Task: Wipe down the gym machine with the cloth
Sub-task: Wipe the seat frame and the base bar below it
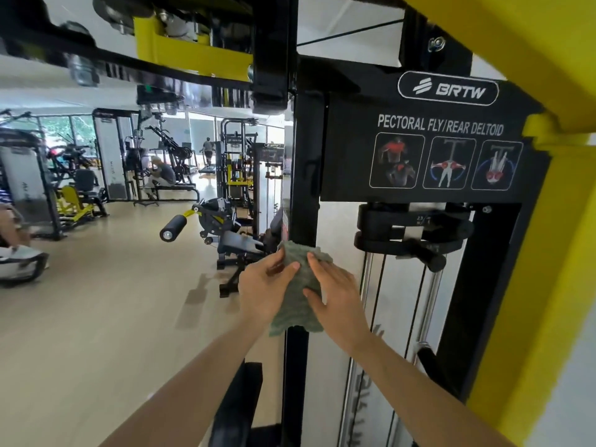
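A grey-green cloth (298, 295) is wrapped around the black upright post (304, 162) of the pectoral fly machine. My left hand (263, 285) grips the cloth's left side against the post, fingers curled over it. My right hand (335, 290) presses flat on the cloth's right side, fingers together and pointing up-left. Both forearms reach in from the bottom of the view. The post continues black below the cloth (295, 382).
A black label plate (429, 146) with exercise pictures sits up right. Below it are black weight plates (412, 233), chrome guide rods (429, 304) and a yellow frame (548, 285). A black padded seat edge (238, 401) is below left. Other machines and people stand across the wooden floor (96, 317).
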`<state>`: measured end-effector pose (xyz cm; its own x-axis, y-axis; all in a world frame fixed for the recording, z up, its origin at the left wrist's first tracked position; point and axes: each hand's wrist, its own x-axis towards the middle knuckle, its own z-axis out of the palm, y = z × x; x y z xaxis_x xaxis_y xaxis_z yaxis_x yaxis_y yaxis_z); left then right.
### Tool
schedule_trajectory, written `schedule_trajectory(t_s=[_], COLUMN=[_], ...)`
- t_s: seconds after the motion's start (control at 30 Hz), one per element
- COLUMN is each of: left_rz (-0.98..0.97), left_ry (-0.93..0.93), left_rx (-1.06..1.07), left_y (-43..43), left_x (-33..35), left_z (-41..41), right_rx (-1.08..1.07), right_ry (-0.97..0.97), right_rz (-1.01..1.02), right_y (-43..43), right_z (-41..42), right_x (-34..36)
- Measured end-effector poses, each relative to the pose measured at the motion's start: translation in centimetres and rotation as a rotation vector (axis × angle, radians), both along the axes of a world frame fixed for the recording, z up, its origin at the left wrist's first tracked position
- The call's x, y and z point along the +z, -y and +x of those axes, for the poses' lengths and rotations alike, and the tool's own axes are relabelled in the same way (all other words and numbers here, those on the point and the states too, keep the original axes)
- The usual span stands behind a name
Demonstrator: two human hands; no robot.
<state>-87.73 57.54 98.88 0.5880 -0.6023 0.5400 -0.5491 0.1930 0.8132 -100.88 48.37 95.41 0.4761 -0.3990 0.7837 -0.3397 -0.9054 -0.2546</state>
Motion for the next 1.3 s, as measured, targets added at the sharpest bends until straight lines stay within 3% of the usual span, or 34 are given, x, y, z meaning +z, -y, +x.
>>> schedule_trajectory(t_s=[0.07,0.13,0.3,0.63,0.97,1.3], left_rz=[0.012,0.018,-0.06,-0.241,-0.287,-0.211], left_ry=[-0.014,-0.052,-0.111,-0.107,-0.05,-0.061], left_rx=[-0.006,0.005,-0.016,0.046,0.005,0.015], left_y=[-0.2,-0.3,-0.5,0.2,1.0,1.1], left_x=[-1.7,-2.9,-2.2,3.8,4.4,-1.6], left_z=[-0.2,-0.4,-1.3,-2.3,-2.1,-2.2], right_rx=[0.116,0.184,0.334,0.493,0.621,0.52], right_ry=[0.053,0.134,0.248,0.241,0.457,0.357], right_rz=[0.277,0.426,0.557,0.808,0.839,0.833], right_y=[-0.9,-1.2,-1.0,1.4,2.1,1.2], right_z=[0.1,0.2,0.0,0.4,1.3,0.7], right_x=[-0.3,-0.3,1.3,7.6,8.2,3.0])
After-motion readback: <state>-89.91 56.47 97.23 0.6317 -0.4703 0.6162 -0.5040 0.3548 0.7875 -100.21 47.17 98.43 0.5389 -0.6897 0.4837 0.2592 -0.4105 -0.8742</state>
